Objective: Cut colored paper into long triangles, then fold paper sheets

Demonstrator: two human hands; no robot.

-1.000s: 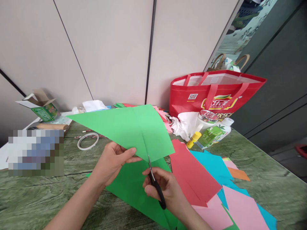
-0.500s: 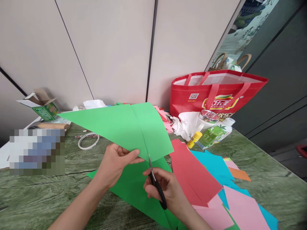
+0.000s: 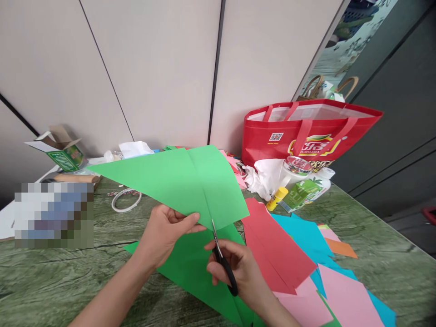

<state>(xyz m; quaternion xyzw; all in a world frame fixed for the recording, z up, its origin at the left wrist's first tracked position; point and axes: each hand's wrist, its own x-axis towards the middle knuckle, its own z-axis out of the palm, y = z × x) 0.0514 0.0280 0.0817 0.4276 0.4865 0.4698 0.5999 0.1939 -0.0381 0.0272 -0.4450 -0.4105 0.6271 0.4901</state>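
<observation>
A folded sheet of green paper (image 3: 170,177) is raised above the table, its lower edge pinched between the thumb and fingers of my left hand (image 3: 170,229). My right hand (image 3: 238,270) grips black-handled scissors (image 3: 225,268). Their blades meet the paper's lower edge near a crease, just right of my left fingertips. Beneath both hands lies a second, darker green sheet (image 3: 190,268) on the table. Right of the scissors is a red sheet (image 3: 275,254).
Blue paper (image 3: 299,231) and pink paper (image 3: 350,295) lie at the right. A yellow glue stick (image 3: 277,198), a green carton (image 3: 301,194) and a red bag (image 3: 265,136) stand behind. A white tape roll (image 3: 116,204) and an opened box (image 3: 64,156) are at the left.
My right hand and the scissors have shifted very slightly right. The raised green paper has moved a little to the right too, while my left hand keeps its hold.
</observation>
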